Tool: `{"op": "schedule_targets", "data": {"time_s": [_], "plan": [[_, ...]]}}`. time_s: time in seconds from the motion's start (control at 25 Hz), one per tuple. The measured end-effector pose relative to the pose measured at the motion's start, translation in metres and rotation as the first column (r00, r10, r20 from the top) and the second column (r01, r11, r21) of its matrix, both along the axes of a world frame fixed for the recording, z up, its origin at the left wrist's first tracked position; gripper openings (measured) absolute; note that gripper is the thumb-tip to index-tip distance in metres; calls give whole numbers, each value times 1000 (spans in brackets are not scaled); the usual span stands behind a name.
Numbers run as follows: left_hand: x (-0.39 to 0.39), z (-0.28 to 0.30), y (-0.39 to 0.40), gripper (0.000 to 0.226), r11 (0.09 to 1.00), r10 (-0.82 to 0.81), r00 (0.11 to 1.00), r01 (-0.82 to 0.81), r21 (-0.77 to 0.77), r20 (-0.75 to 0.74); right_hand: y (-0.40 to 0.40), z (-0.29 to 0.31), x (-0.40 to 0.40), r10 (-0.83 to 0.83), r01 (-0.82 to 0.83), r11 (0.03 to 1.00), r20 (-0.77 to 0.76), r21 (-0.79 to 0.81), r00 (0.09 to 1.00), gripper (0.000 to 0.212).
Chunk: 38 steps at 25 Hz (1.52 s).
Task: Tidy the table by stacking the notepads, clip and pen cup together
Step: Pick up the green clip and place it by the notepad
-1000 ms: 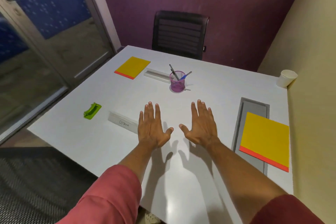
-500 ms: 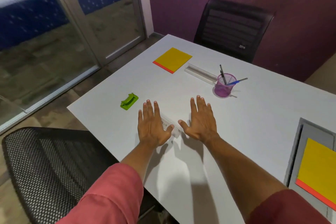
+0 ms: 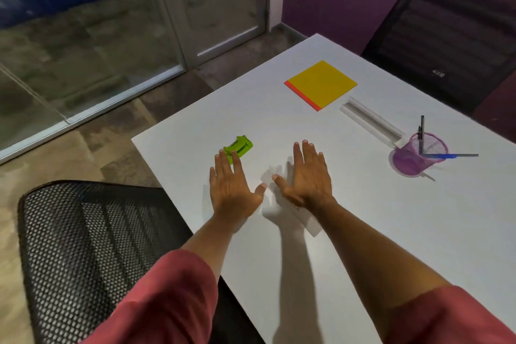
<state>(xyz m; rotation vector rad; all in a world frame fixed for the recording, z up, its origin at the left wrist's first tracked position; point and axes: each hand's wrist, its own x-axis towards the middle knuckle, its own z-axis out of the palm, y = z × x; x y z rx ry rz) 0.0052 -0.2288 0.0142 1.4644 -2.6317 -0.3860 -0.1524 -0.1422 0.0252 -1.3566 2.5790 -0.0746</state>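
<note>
So nothing is stacked yet: both your left hand (image 3: 233, 190) and right hand (image 3: 305, 179) lie flat, empty, spread on the surface (image 3: 363, 232); clip (image 3: 238, 148) at 11 o'clock, notepad (image 3: 322, 84) at 12, pen cup (image 3: 417, 155) at 2, all apart

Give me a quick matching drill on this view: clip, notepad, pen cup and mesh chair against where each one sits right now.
Things:
1. green clip
2. yellow notepad
3. purple pen cup
4. mesh chair

Places:
A. off the table, at lower left of the view
B. far side of the table, flat, beside a clear ruler
C. at the fingertips of the left hand
D. right part of the table, pens sticking out

Pairs: 1-C, 2-B, 3-D, 4-A
</note>
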Motion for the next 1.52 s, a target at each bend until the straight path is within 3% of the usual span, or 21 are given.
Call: {"op": "schedule_targets", "data": {"time_s": [0.16,0.4,0.6,0.8,1.0,1.12,1.24,1.36,1.52], "plan": [[-2,-17,-31,108,985,109,993,-102,137,-46,-51,-22,2,61,-60,998,47,-35,997,99],[-8,-47,-61,86,898,293,954,-248,363,-71,-110,-43,-3,106,-91,991,160,-101,981,97],[-21,-46,-82,72,839,391,917,-319,441,-79,-147,-59,1,36,12,994,419,-112,907,76],[-32,-40,-91,46,761,476,869,-330,559,-134,-169,-61,0,11,80,985,513,-154,859,48],[-37,-41,-86,42,651,650,707,-332,682,-276,-175,-56,-4,-32,171,972,630,-162,776,29],[-37,-36,-89,42,669,627,723,-309,676,-291,-170,-50,-6,-69,267,947,700,-177,710,23],[-35,-25,-93,40,701,595,748,-305,645,-294,-160,-39,-9,-69,381,893,764,-240,642,32],[-32,-13,-93,19,713,643,647,-308,631,-410,-150,-27,-14,-66,439,850,767,-292,638,34],[-29,-1,-85,24,722,652,581,-276,635,-488,-128,-15,-24,-108,530,791,782,-307,614,35]]}}
